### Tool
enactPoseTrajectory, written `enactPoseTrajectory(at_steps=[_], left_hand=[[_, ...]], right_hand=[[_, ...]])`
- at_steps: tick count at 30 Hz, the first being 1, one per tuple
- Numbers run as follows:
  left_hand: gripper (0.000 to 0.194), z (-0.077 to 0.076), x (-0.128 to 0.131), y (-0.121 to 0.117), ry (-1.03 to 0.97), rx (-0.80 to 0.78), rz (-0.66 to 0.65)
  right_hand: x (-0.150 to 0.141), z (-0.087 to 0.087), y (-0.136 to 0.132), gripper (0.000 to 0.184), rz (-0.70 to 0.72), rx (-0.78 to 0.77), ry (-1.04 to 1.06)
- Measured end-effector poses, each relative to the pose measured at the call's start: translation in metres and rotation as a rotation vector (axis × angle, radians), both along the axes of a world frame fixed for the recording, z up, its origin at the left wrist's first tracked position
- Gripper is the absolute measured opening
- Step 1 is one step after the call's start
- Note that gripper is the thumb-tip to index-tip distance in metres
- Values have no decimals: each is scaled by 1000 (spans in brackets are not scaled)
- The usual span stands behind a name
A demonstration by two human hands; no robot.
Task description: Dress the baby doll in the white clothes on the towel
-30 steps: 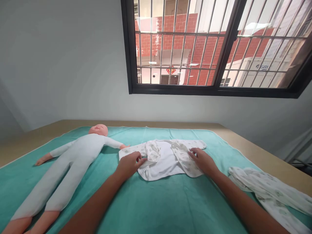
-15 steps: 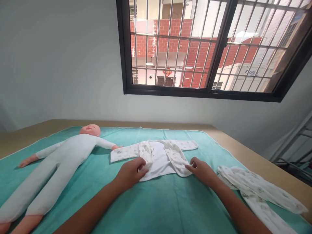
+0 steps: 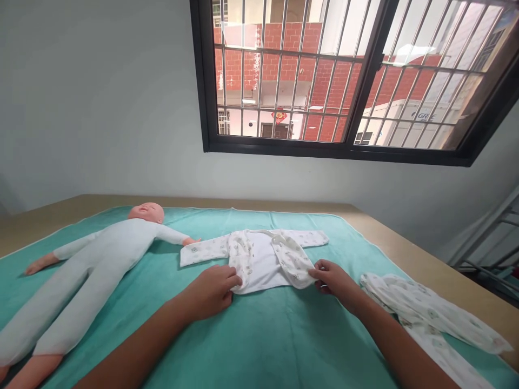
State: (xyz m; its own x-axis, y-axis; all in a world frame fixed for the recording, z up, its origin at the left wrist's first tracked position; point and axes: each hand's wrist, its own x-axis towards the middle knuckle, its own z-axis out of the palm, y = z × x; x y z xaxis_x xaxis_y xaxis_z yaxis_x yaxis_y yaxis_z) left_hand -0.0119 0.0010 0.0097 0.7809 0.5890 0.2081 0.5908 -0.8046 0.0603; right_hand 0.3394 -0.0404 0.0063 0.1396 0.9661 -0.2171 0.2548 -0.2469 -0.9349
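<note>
Filling the upper right, one black-framed, metal-barred window [image 3: 368, 78] shows a boxy white unit [image 3: 409, 124] lettered "GR" and "E", a bar crossing between. Below, one green cloth [image 3: 263, 346] bears one pink-headed, white-bodied doll [image 3: 119, 246], one crumpled white printed garment [image 3: 425, 305] and one open-fronted, long-sleeved white printed shirt [image 3: 265, 259]. Of two bare hands, the right hand [image 3: 334, 282] pinches its near right corner; the left hand [image 3: 211, 292] bends its fingers together over the near left one, whether pinching I cannot tell.

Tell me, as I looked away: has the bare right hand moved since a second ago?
Yes: the right hand moved toward the wearer, away from the far edge of the flat turquoise cloth.
</note>
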Motion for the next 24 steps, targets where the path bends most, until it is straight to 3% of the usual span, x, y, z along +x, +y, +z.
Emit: enactPoseTrajectory(at_steps=[6,10,14,19,24], left_hand=[[24,7,-6,4,-58,108,-13],[20,12,-13,4,-148,80,13],[19,8,-10,2,-137,9,-37],[15,4,-1,-4,-169,-189,-66],[29,1,-1,7,-412,-463,108]], right_hand=[[16,10,-5,34,27,-73,190],[29,18,-10,47,73,-96,133],[33,19,-11,57,132,-142,16],[35,12,-9,63,227,-185,-76],[39,8,-8,66,265,-175,-158]])
